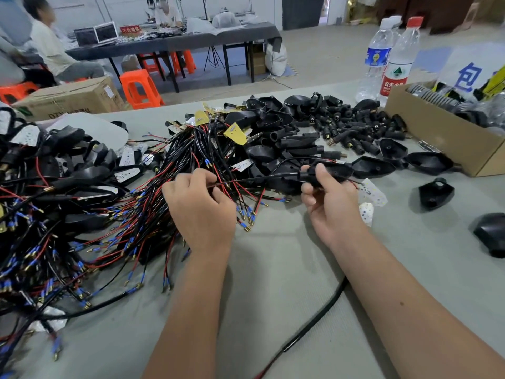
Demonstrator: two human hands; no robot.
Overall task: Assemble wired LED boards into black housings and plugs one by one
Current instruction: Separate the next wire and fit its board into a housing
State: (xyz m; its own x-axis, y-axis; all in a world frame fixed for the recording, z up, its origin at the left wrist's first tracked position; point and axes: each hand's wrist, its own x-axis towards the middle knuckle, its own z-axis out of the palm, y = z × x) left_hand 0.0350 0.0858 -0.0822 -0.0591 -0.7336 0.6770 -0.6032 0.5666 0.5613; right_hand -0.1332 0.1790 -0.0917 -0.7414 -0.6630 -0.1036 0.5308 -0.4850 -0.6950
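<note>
My right hand [329,199] grips a black housing [332,172] by its neck, thumb on top. Red and black wires [246,183] run from the housing's neck leftward to my left hand [199,206], which pinches them with curled fingers. A white LED board [373,191] lies just right of my right hand, its wires leading toward the housing. A big tangle of wired boards [153,187] with blue-sleeved gold pins lies left of my hands. Empty black housings [276,138] and small black plugs [352,127] are heaped behind.
A cardboard box [448,138] of parts stands at the right. Two water bottles [388,58] stand behind the plugs. Loose housings [435,194] lie at the right. A thick black cable [314,321] crosses the mat under my right forearm. Other people sit at a far table.
</note>
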